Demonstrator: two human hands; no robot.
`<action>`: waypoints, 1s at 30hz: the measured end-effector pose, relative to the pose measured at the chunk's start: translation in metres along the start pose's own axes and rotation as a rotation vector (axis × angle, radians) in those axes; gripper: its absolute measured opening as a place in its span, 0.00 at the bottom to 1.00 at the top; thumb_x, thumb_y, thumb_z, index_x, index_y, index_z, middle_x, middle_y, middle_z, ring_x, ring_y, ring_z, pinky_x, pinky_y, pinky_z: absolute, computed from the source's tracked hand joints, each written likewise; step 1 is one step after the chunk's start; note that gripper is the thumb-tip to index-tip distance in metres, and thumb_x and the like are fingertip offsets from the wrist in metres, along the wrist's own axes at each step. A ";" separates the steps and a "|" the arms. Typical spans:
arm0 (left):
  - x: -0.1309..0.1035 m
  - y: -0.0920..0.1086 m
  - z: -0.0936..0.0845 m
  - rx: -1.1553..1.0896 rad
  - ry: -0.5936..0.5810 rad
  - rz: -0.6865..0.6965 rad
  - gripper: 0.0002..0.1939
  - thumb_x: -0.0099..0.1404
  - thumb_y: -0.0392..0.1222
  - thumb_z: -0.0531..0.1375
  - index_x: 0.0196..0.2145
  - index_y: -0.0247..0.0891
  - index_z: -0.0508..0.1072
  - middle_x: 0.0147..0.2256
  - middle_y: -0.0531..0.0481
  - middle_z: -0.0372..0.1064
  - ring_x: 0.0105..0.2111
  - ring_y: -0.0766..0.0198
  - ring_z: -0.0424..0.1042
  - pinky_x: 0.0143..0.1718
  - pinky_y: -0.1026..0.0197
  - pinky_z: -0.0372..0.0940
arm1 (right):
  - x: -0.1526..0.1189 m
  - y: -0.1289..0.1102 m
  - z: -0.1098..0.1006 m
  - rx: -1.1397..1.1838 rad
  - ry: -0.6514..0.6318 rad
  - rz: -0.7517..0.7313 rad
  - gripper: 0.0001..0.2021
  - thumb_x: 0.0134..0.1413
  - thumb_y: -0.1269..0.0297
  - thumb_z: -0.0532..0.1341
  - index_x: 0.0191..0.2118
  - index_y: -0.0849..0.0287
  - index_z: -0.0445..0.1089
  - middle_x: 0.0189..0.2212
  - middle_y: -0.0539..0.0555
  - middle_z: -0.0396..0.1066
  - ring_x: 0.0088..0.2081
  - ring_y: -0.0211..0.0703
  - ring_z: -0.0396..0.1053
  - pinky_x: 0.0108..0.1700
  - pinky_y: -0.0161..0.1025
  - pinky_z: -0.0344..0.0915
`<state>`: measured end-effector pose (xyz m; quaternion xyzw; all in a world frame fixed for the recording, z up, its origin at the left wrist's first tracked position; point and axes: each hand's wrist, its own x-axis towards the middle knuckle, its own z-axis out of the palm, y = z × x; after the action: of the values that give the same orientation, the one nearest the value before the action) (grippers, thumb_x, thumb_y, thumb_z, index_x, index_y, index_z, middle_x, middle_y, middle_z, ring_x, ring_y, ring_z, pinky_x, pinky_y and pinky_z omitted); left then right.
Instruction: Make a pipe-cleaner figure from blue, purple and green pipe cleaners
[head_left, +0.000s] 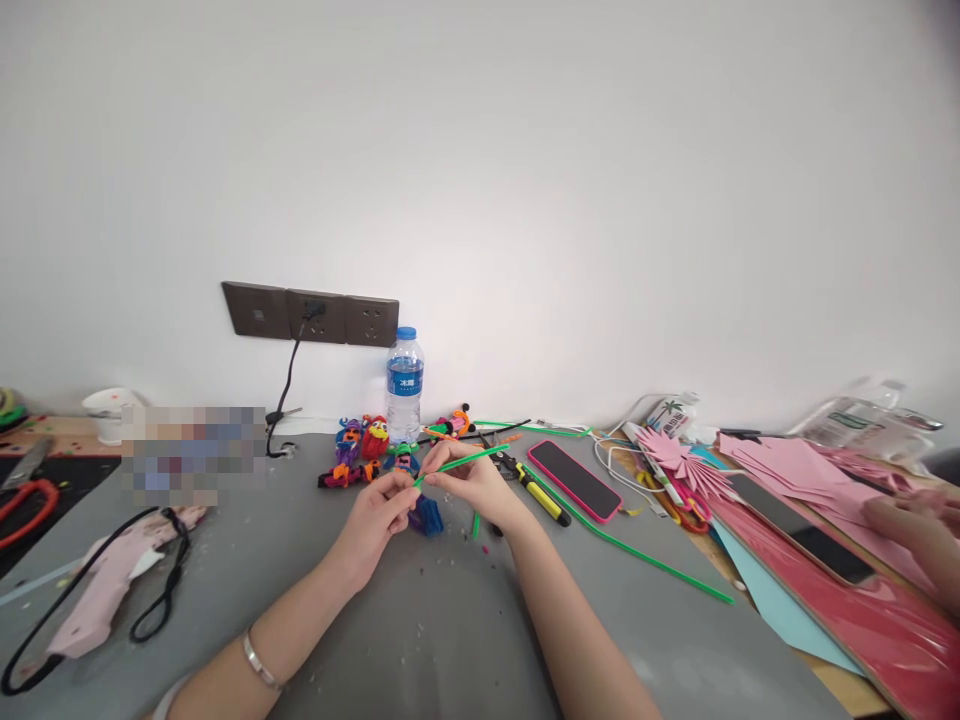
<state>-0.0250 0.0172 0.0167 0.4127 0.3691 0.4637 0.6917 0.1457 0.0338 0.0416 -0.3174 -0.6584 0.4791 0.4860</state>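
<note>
Between the fingertips of both hands runs a bright green pipe cleaner (480, 457); its free end points up and to the right. My left hand (379, 515) pinches it on one side, and my right hand (472, 480) pinches it close by, almost touching the left. Just behind the hands lie several small colourful pipe-cleaner figures (375, 437), in red, purple, orange and black. A dark blue piece (427, 515) rests under my fingers, partly hidden. Right of my right hand are a yellow-and-black tool (544, 495) and a long loose green pipe cleaner (645, 558).
A water bottle (405, 385) stands against the wall. Left lies a pink glue gun (97, 590) with a black cord, near orange-handled scissors (26, 505). Right are a pink-cased phone (576, 482), pink paper (795, 470), another phone (799, 530) and another person's hand (919, 525).
</note>
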 end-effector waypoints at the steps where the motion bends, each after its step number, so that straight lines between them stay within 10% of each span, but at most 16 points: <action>1: 0.000 0.001 0.000 -0.013 0.012 0.011 0.17 0.47 0.49 0.71 0.24 0.36 0.69 0.19 0.59 0.56 0.19 0.73 0.48 0.21 0.67 0.44 | 0.000 0.000 0.001 -0.028 0.020 -0.035 0.12 0.50 0.57 0.68 0.27 0.58 0.69 0.31 0.53 0.70 0.36 0.43 0.69 0.41 0.41 0.66; 14: 0.006 -0.004 -0.004 -0.251 0.161 0.080 0.17 0.46 0.47 0.72 0.24 0.37 0.68 0.19 0.61 0.54 0.20 0.72 0.52 0.21 0.68 0.51 | 0.002 0.011 0.017 -0.169 0.021 -0.141 0.13 0.52 0.52 0.66 0.28 0.57 0.74 0.34 0.56 0.72 0.38 0.46 0.70 0.41 0.43 0.68; 22: 0.003 0.002 -0.001 -0.118 0.059 0.071 0.18 0.49 0.52 0.70 0.28 0.35 0.74 0.23 0.57 0.58 0.21 0.72 0.52 0.22 0.67 0.50 | 0.003 0.009 0.005 -0.121 0.172 -0.074 0.14 0.57 0.50 0.61 0.34 0.57 0.72 0.34 0.55 0.71 0.33 0.43 0.68 0.39 0.41 0.66; 30: 0.001 -0.002 -0.001 -0.006 0.009 0.030 0.20 0.49 0.57 0.69 0.23 0.34 0.74 0.21 0.56 0.58 0.20 0.72 0.49 0.23 0.64 0.46 | 0.000 0.003 0.001 -0.016 0.002 0.001 0.16 0.58 0.47 0.59 0.35 0.57 0.68 0.33 0.53 0.66 0.35 0.42 0.67 0.42 0.41 0.67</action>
<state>-0.0252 0.0183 0.0140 0.4140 0.3645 0.4769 0.6844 0.1451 0.0344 0.0384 -0.3222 -0.6618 0.4737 0.4836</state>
